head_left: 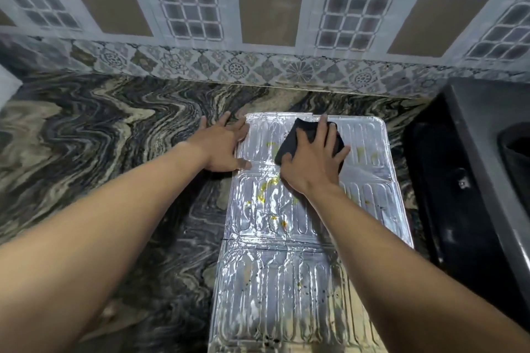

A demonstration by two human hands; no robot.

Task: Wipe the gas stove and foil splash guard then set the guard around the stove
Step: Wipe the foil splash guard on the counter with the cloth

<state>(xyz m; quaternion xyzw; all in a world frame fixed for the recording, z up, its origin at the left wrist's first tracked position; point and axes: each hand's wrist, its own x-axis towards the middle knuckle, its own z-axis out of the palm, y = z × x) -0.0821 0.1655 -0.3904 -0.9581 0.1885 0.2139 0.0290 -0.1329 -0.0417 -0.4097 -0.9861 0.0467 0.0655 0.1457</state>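
A silver foil splash guard (275, 275) lies flat on the marbled countertop (100, 135), its three ribbed panels running from the wall toward me, spotted with yellow and dark stains. My right hand (312, 160) presses a black cloth (289, 140) onto the far panel, fingers spread over it. My left hand (220, 146) lies flat and open on the guard's far left edge, half on the counter. The black gas stove (484, 169) stands at the right, cut off by the frame edge.
A patterned tile wall (269, 17) rises behind the counter. The stove's dark body sits close to the guard's right edge. Bare marbled counter stretches to the left of the guard.
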